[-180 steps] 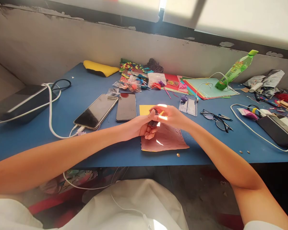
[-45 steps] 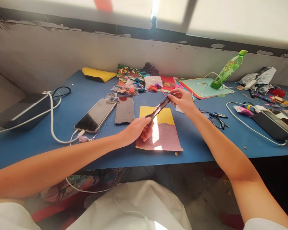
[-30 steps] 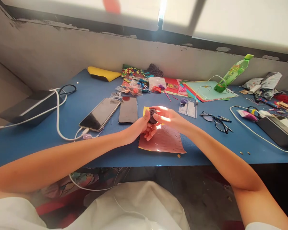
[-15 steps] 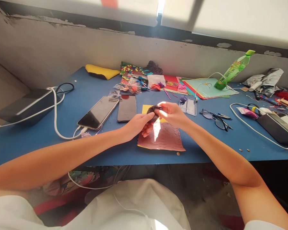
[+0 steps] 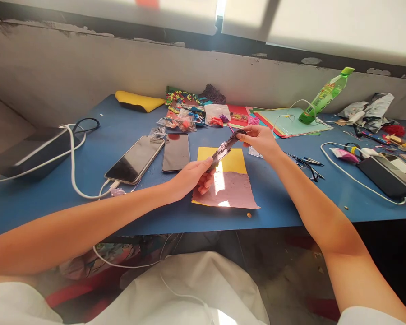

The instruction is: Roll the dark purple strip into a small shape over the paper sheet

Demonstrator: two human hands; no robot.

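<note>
A strip of dark modelling clay is stretched in the air between my two hands, slanting up to the right. My left hand is closed on its lower end. At the upper end, the fingertips of my right hand pinch the clay. Below lies a yellow card, its near part covered by a thin mauve layer of clay with rough edges. Sunlight falls across the card and the strip.
Two phones lie left of the card. Bagged clay and coloured sheets are at the back. A green bottle leans behind. Glasses and a white cable are on the right.
The clay was a compact lump with both hands together. Now it is pulled out into a long strip, my right hand having moved up and to the right.
</note>
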